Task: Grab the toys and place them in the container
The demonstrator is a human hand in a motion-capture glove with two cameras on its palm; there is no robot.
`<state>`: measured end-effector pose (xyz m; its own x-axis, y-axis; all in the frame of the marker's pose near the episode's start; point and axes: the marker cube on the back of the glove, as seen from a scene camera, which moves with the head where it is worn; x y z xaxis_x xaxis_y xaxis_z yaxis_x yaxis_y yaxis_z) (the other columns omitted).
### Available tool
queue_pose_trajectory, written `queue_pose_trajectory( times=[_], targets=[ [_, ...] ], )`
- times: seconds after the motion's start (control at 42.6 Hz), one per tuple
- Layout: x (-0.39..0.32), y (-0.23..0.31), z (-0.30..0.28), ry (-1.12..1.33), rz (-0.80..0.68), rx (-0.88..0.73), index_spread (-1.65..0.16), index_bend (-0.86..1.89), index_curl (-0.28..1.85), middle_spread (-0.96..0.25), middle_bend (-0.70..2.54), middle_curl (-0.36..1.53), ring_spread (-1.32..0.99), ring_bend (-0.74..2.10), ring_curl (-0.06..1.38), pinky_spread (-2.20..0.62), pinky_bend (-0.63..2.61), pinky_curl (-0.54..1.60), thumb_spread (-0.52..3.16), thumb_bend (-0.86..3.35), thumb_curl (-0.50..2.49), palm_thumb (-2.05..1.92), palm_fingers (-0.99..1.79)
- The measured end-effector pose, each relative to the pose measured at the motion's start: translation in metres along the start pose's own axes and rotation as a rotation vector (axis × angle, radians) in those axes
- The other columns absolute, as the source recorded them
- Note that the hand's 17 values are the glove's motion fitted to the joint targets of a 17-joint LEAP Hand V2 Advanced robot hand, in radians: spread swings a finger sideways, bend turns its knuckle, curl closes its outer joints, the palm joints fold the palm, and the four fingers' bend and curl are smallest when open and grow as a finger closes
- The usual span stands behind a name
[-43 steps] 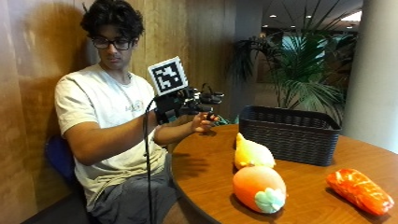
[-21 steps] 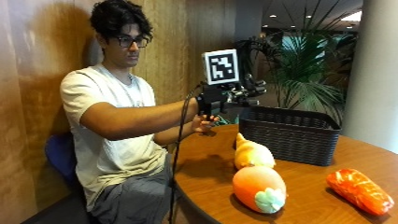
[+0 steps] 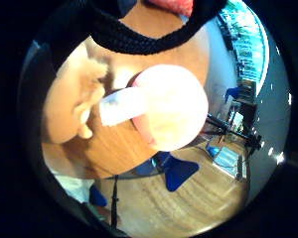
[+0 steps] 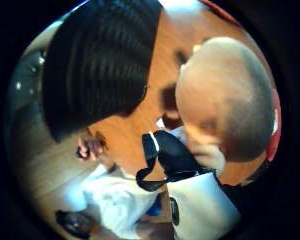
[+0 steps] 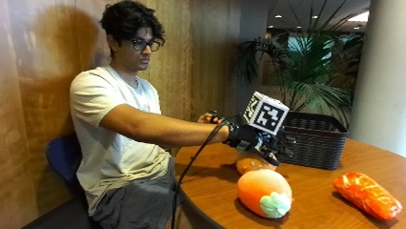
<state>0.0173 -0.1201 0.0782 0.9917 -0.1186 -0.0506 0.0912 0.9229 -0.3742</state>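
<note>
Wooden surface [image 5: 317, 200], task barely begun
Gloved right hand [image 5: 257, 142], fingers unreadable, hovers above the peach toy [image 5: 263, 191]; orange toy [image 5: 367, 194] beside, basket [image 5: 314, 139] beyond

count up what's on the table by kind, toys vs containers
Toys: 3 (peach toy, orange-red toy, small orange toy partly hidden behind the gloved right hand)
Containers: 1 (dark wicker basket)
Total: 4
</note>
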Motion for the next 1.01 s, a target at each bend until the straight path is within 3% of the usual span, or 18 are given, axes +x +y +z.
queue_pose_trajectory(
  times=[0.188, 0.376, 0.54, 0.564, 0.611, 0.705, 0.822, 1.01],
  targets=[
    [-0.006, -0.007, 0.054, -0.13, 0.018, -0.212, -0.23, -0.1, -0.01, 0.04, 0.06, 0.18, 0.04, 0.21, 0.27, 0.03, 1.22, 0.42, 1.18, 0.0, 0.31, 0.1, -0.56],
    [-0.013, -0.002, 0.065, -0.157, 0.006, -0.245, -0.26, 0.02, 0.01, 0.05, 0.08, 0.16, 0.06, 0.25, 0.3, 0.02, 1.17, 0.4, 1.2, 0.02, 0.33, 0.21, -0.4],
    [-0.016, -0.002, 0.06, -0.177, -0.003, -0.132, -0.3, 0.21, 0.09, 0.02, 0.22, 0.21, 0.01, 0.4, 0.34, -0.09, 1.0, 0.35, 1.3, 0.14, 0.39, 0.43, 0.13],
    [-0.017, -0.002, 0.06, -0.173, -0.005, -0.108, -0.31, 0.18, 0.09, 0.04, 0.16, 0.19, 0.03, 0.33, 0.31, -0.04, 0.97, 0.33, 1.29, 0.11, 0.38, 0.39, -0.07],
    [-0.02, -0.003, 0.059, -0.161, -0.01, -0.055, -0.32, 0.2, 0.1, -0.01, 0.22, 0.21, -0.08, 0.55, 0.38, -0.19, 1.06, 0.35, 1.36, 0.19, 0.41, 0.5, 0.47],
    [-0.03, -0.005, 0.06, -0.121, -0.014, 0.087, -0.32, 0.23, 0.12, -0.08, 0.29, 0.25, -0.2, 0.69, 0.4, -0.29, 1.02, 0.33, 1.28, 0.25, 0.49, 0.66, 0.72],
    [-0.039, -0.001, 0.056, -0.069, -0.02, 0.203, -0.34, 0.33, 0.16, -0.16, 0.38, 0.29, -0.32, 0.8, 0.47, -0.34, 0.99, 0.36, 1.13, 0.28, 0.58, 0.76, 0.92],
    [-0.038, 0.007, 0.036, -0.171, 0.009, 0.256, -0.37, 0.47, 0.23, -0.25, 0.51, 0.36, -0.46, 0.95, 0.58, -0.4, 0.98, 0.4, 0.92, 0.31, 0.7, 0.83, 1.01]
  ],
)
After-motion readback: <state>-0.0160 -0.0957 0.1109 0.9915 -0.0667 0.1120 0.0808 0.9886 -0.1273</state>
